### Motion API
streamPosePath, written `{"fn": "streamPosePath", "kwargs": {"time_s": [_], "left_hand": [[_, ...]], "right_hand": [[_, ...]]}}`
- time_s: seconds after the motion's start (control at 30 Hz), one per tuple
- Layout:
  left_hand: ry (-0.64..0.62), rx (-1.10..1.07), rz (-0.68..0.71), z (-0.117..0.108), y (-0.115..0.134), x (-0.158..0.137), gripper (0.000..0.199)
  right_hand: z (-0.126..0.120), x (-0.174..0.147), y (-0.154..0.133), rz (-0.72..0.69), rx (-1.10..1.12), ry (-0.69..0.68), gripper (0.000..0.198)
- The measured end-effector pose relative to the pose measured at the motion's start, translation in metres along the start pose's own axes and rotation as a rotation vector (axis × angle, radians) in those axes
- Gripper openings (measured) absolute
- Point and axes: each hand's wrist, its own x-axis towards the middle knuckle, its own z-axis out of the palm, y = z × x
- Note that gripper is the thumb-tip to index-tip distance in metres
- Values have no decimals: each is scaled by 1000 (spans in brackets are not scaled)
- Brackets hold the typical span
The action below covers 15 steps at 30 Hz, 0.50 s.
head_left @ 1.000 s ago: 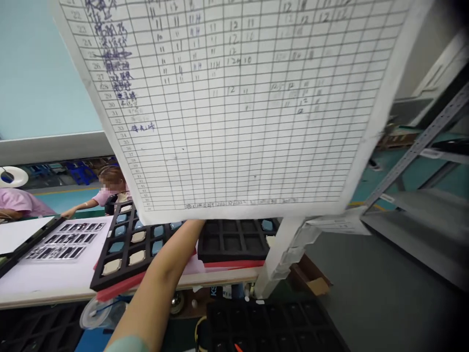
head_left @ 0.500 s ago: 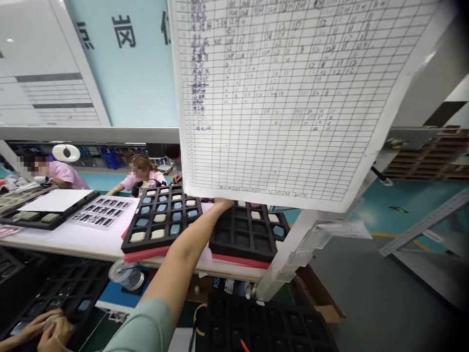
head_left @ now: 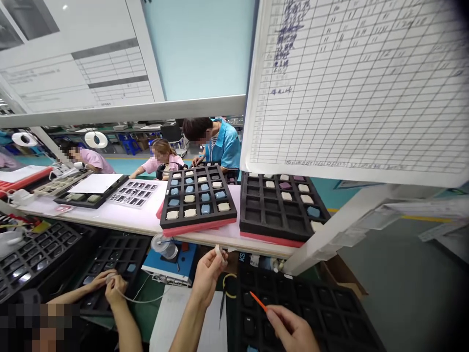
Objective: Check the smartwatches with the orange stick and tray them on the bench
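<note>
A small white piece [head_left: 220,254], seen nearly edge-on, is pinched between the thumb and fingers of my left hand [head_left: 207,274], raised just below the shelf edge. My right hand [head_left: 295,330] grips a thin orange pointed stick [head_left: 258,301] at the lower right. Under the stick lies a black compartment tray [head_left: 308,293] with dark pieces in its pockets. On the shelf stand two more black trays: the left tray [head_left: 200,221] carries white and blue pieces, while the right tray [head_left: 274,226] has white, purple and blue pieces beside bare pockets.
A chart sheet [head_left: 348,107] hangs low at upper right beside a white post [head_left: 322,239]. Below the shelf are a blue box [head_left: 176,264] and a clear tub [head_left: 164,247]. A co-worker's hands [head_left: 113,286] work at lower left; other people sit and stand beyond the shelf.
My left arm has drawn back from the right shelf tray, and its hand now shows with a white piece. My right hand and more of the orange stick have come into view.
</note>
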Motion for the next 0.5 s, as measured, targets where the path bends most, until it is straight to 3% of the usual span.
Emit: {"fn": "streamPosePath", "kwargs": {"time_s": [0.17,0.5], "left_hand": [[-22,-65,11,-9,10,-22,39],[-199,-443,-211,-14,25,-52,41]], "right_hand": [[14,-1,-37,-75,-44,81,56],[24,-5,-72,-120,-87,39,50]]}}
